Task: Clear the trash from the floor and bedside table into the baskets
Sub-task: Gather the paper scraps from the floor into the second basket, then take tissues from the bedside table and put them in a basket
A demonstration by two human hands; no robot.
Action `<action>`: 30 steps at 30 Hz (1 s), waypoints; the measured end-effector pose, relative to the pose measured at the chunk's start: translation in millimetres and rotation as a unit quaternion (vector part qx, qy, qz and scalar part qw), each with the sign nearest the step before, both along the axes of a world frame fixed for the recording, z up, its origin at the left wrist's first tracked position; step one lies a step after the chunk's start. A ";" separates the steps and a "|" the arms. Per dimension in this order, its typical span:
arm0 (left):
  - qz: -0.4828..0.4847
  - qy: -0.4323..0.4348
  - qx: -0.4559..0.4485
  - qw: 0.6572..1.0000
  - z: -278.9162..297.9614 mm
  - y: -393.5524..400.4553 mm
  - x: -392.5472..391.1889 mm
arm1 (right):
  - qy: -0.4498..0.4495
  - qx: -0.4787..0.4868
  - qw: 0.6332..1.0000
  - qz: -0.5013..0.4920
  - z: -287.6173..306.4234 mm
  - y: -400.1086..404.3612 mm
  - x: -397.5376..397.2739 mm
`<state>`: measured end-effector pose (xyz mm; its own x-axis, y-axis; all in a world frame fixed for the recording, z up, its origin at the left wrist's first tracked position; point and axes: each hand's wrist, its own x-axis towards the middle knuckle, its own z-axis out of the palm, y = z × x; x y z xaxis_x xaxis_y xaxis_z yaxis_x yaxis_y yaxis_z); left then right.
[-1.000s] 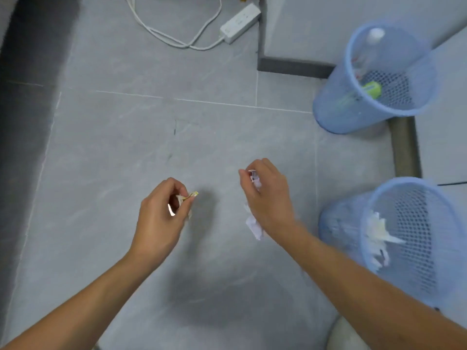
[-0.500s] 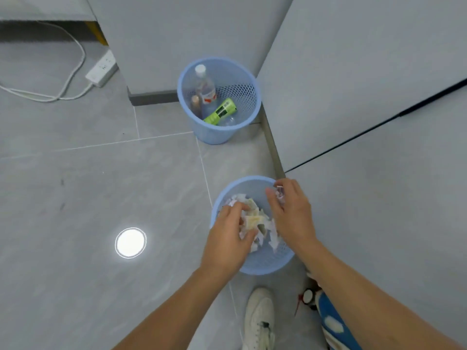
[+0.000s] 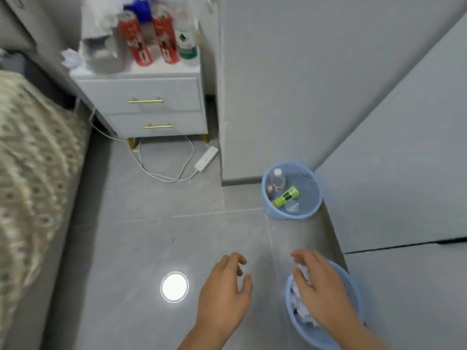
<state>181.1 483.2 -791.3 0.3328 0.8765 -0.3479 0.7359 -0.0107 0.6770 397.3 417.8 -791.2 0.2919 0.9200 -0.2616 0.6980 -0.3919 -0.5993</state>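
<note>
Hands [image 3: 223, 296] hover palm-down (fingers [image 3: 236, 260] loosely spread).

Near blue basket [image 3: 353, 332], lower right, holds crumpled white paper [image 3: 299, 306]; far basket [image 3: 312, 210] holds bottles; cans [image 3: 149, 39] stand on the bench [image 3: 141, 97], upper left

Both baskets [image 3: 313, 198] [image 3: 353, 289] are light blue mesh; the near one holds white crumpled paper [image 3: 300, 309], the far one a lime green tube [image 3: 285, 197] (black print on it). Two red cans [image 3: 134, 39] stand on the pale grey counter [image 3: 151, 94] with gold handles; the bedspread [image 3: 30, 160] is beige, patterned
</note>
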 end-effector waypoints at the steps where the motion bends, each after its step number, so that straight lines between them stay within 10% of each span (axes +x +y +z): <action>1: 0.004 -0.002 0.018 1.000 21.1 20.5 -21.5 | -0.006 0.010 1.000 0.002 20.5 24.6 -23.9; 14: 0.066 -0.028 0.205 0.976 272.4 278.9 -286.3 | 0.035 0.157 0.984 0.074 249.4 322.1 -303.3; 30: 0.070 -0.003 0.153 0.986 195.1 537.7 -269.0 | -0.017 0.123 0.989 0.082 178.2 573.7 -248.2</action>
